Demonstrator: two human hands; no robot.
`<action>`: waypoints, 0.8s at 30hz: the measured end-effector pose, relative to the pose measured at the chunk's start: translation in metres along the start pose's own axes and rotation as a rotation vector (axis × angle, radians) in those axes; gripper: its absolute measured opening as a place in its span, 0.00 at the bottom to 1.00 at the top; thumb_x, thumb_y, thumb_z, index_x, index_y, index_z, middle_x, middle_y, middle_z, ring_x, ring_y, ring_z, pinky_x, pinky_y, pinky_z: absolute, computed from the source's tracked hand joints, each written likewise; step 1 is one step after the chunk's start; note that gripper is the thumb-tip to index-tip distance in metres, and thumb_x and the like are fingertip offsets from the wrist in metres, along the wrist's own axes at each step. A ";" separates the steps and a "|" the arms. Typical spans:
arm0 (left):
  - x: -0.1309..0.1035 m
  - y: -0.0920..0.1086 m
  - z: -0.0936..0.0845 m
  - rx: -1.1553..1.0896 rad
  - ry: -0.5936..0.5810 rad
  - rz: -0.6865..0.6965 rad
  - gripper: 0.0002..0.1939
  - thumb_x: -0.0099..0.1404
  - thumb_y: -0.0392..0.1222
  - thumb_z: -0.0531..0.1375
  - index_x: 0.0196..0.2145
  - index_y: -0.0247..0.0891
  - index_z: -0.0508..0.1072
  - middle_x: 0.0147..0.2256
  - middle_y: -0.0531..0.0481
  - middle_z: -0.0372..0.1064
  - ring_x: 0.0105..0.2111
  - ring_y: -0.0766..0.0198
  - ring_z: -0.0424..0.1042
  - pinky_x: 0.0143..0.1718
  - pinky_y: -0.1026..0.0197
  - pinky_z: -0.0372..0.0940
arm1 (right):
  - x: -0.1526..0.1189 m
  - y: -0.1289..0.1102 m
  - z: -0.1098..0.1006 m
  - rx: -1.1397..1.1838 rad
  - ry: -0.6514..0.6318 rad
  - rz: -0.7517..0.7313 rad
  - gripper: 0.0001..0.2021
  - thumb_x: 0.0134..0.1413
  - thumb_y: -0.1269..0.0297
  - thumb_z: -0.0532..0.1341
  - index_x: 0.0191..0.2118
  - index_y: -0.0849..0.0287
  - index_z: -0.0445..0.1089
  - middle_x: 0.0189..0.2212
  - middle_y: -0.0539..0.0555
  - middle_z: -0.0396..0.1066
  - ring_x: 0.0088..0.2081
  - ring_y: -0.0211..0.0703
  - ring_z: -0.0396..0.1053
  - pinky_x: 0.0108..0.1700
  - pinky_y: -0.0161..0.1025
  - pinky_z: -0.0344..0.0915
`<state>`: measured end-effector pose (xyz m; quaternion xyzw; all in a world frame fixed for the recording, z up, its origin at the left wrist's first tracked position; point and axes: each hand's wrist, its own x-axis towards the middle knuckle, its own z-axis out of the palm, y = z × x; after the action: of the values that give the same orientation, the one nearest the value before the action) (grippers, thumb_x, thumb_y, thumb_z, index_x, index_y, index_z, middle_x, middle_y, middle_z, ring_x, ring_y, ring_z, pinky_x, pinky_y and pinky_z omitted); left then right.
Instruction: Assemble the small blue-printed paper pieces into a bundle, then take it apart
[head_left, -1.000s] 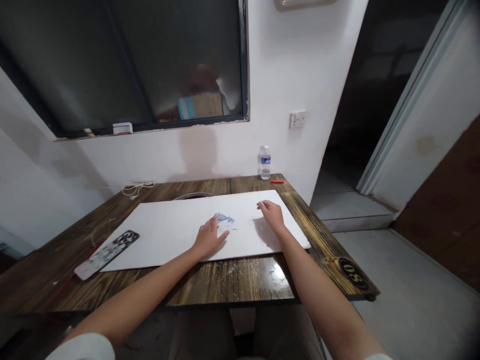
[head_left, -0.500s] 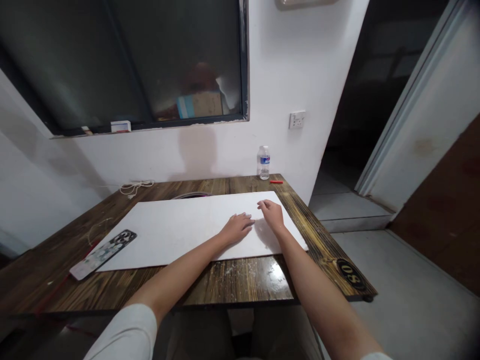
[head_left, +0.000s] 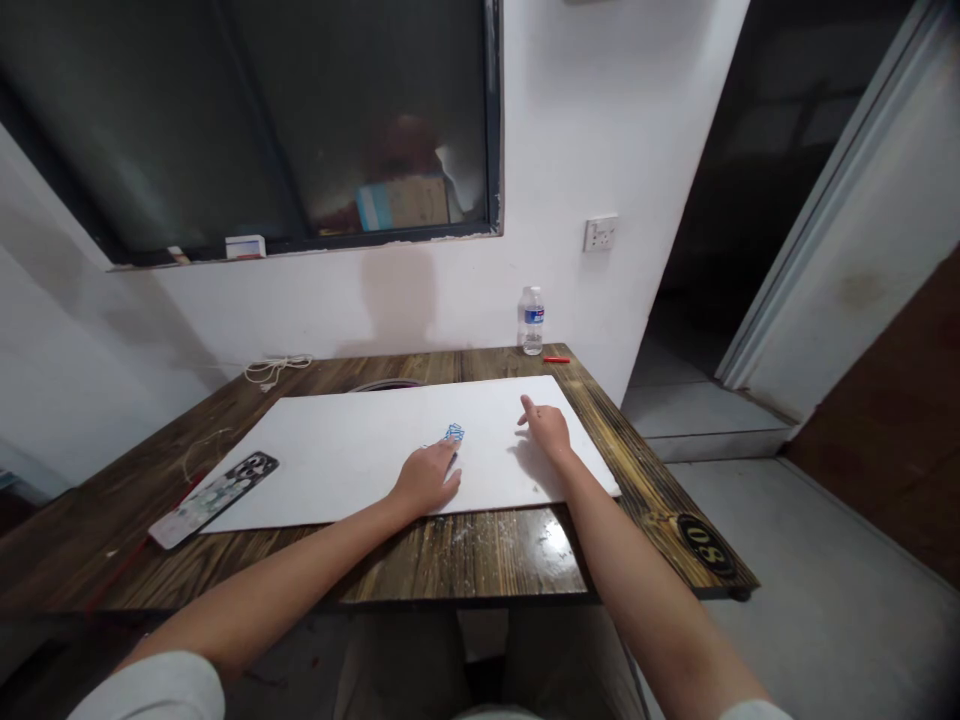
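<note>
A small cluster of blue wire pieces that look like paper clips (head_left: 454,432) lies on the white board (head_left: 337,450). My left hand (head_left: 426,478) rests low over the board, palm down and fingers stretched out, its fingertips at the near edge of the clips. To the right, my right hand (head_left: 547,430) hovers just above the board with a shadow beneath it. Its thumb and a finger point up and left, apart from each other, and nothing shows between them; the other fingers are partly hidden.
A phone (head_left: 217,498) lies across the board's left edge. Behind the board, a water bottle (head_left: 532,322) and a red pen-like stick (head_left: 556,360) sit on the wooden table (head_left: 480,560). A white cable (head_left: 274,370) lies coiled at the back left.
My left hand has moved left, away from my right hand, and the blue clips it was covering now show. My right hand's fingers have spread slightly. The view has shifted a little.
</note>
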<state>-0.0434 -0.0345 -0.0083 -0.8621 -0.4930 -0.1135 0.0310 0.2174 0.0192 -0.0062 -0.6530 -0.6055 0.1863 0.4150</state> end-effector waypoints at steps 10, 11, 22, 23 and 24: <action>0.063 0.001 0.021 0.007 -0.187 -0.244 0.44 0.62 0.68 0.50 0.67 0.40 0.52 0.69 0.34 0.37 0.68 0.37 0.35 0.61 0.29 0.38 | 0.000 -0.005 0.002 -0.222 -0.018 -0.041 0.18 0.56 0.62 0.53 0.23 0.58 0.77 0.26 0.55 0.77 0.30 0.43 0.71 0.31 0.36 0.56; 0.067 0.003 0.021 -0.015 -0.196 -0.196 0.41 0.63 0.66 0.50 0.67 0.42 0.52 0.69 0.36 0.38 0.68 0.37 0.35 0.60 0.28 0.37 | 0.000 -0.005 0.002 -0.240 -0.010 -0.057 0.18 0.55 0.63 0.53 0.23 0.58 0.77 0.26 0.55 0.78 0.31 0.43 0.71 0.32 0.36 0.56; 0.023 0.010 0.000 -0.091 -0.084 0.288 0.21 0.70 0.40 0.48 0.56 0.45 0.71 0.58 0.48 0.66 0.62 0.57 0.59 0.61 0.46 0.54 | -0.001 -0.002 0.005 -0.208 0.004 -0.127 0.15 0.52 0.66 0.55 0.21 0.58 0.76 0.28 0.54 0.78 0.29 0.42 0.70 0.32 0.35 0.57; 0.014 0.008 -0.001 -0.075 -0.066 0.267 0.20 0.69 0.41 0.49 0.55 0.45 0.72 0.57 0.48 0.67 0.61 0.56 0.61 0.60 0.46 0.56 | -0.001 -0.002 0.005 -0.195 0.001 -0.117 0.15 0.52 0.66 0.54 0.22 0.58 0.76 0.28 0.55 0.78 0.29 0.42 0.70 0.32 0.35 0.57; 0.006 0.006 -0.003 -0.055 -0.054 0.247 0.20 0.69 0.42 0.49 0.54 0.44 0.72 0.57 0.48 0.68 0.60 0.55 0.62 0.59 0.47 0.58 | -0.002 -0.002 0.004 -0.185 0.000 -0.111 0.15 0.52 0.66 0.54 0.23 0.58 0.77 0.28 0.55 0.78 0.29 0.42 0.70 0.32 0.35 0.57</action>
<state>-0.0360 -0.0329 -0.0040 -0.9194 -0.3806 -0.0989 0.0078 0.2127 0.0189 -0.0080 -0.6543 -0.6551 0.1062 0.3626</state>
